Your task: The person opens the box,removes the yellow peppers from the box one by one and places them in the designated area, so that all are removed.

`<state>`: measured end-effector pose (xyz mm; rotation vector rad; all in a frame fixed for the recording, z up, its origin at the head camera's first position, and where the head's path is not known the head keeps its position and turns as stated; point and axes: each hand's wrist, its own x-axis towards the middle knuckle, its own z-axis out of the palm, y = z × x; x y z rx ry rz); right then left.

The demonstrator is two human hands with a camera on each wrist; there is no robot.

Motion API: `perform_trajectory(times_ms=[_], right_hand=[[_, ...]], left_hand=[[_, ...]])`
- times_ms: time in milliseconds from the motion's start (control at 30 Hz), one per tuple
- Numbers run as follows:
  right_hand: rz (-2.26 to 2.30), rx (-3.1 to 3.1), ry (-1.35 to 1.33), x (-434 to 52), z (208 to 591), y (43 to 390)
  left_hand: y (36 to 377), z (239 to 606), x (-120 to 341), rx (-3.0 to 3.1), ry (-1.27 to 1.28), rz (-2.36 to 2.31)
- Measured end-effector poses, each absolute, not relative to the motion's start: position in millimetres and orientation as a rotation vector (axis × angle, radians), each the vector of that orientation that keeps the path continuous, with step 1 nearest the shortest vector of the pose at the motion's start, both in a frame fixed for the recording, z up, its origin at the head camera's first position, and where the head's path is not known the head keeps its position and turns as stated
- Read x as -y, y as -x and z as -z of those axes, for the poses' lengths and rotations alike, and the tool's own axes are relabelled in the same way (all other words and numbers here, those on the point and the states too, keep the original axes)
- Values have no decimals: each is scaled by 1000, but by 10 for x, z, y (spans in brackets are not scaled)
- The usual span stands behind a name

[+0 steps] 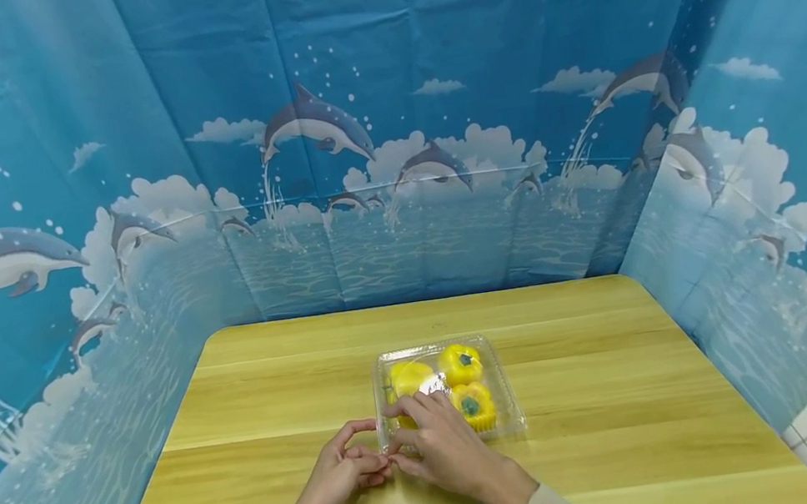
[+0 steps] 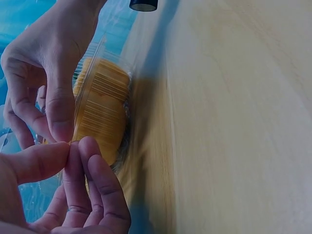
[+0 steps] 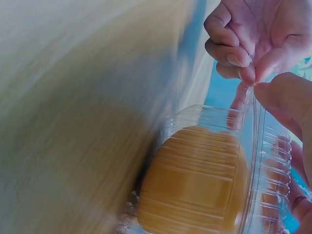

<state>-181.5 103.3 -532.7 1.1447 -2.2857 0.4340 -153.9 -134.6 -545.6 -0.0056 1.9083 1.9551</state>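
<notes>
- Head view: my left hand (image 1: pixel 343 471) pinches the near-left rim corner of the clear plastic clamshell box (image 1: pixel 506 395) between thumb and fingers.
- My right hand (image 1: pixel 442 442) lies on the lid, its thumb at the same corner.
- The box sits mid-worktop (image 1: pixel 617 394), holding yellow peppers (image 1: pixel 460 363).
- I can read no label or writing.
- Dolphin-print curtain (image 1: pixel 392 161) surrounds the worktop.
</notes>
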Motion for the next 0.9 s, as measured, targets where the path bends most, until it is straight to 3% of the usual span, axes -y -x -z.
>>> perform_trajectory(times_ms=[900], right_hand=[[-546,2227,-1213,-1000,5373,1874]], left_hand=[[1571,5452,1377,-1811,-25,-1996]])
